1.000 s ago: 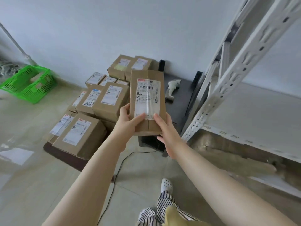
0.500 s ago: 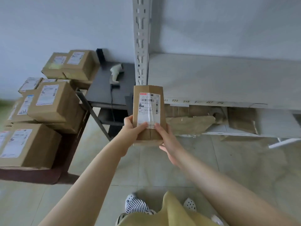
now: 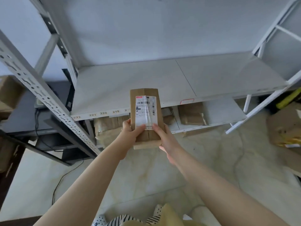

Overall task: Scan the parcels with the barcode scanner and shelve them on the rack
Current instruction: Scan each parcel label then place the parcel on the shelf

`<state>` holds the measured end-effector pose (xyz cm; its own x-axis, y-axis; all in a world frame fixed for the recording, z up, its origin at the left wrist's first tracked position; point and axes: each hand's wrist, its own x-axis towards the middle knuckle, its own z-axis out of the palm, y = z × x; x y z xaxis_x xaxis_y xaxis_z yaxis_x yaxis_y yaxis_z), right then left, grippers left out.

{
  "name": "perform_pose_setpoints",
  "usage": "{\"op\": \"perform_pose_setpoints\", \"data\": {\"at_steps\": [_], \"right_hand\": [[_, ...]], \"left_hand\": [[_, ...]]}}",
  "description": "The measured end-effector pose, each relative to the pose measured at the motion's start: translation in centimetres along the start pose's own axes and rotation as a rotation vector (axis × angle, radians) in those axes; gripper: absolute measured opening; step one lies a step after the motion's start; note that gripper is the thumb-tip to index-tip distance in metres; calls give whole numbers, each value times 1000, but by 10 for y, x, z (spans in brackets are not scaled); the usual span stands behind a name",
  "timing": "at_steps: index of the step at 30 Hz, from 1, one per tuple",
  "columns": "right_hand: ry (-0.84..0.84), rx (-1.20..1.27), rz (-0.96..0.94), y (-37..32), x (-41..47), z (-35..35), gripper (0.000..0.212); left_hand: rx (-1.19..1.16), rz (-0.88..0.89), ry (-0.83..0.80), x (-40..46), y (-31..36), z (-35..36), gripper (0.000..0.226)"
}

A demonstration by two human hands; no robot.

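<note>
One parcel (image 3: 146, 116) is gripped by two hands, left hand (image 3: 130, 133) and right hand (image 3: 164, 137), fingers curled round it, rack (image 3: 130, 82) at twelve o'clock.

Both bare forearms reach up from the lower frame toward its centre — converging. The left hand (image 3: 130, 134) grips the parcel (image 3: 145, 115) from its left edge, thumb laid across the face; the right hand (image 3: 164, 137) grips the right edge likewise.

Single head-worn wide-angle view, looking forward and down, close over both forearms, facing the rack (image 3: 114, 88)
</note>
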<state>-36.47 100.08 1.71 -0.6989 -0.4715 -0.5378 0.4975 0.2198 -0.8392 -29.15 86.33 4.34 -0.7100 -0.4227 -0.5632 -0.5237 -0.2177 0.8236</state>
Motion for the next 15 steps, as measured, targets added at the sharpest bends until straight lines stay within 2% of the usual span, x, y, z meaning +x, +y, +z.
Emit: {"op": "perform_pose_setpoints", "data": {"at_steps": [4,9,15], "right_hand": [[-24,1,-5,-8,7,-3,63],[-72,-53,-7,-14,11,24,62],[-216,-79,115,-5,3,115,61]], "left_hand": [[18,7,58,2,12,6,61],[-51,-15,143,-6,5,-22,64],[-214,-69,208,-32,-9,-108,65]]}}
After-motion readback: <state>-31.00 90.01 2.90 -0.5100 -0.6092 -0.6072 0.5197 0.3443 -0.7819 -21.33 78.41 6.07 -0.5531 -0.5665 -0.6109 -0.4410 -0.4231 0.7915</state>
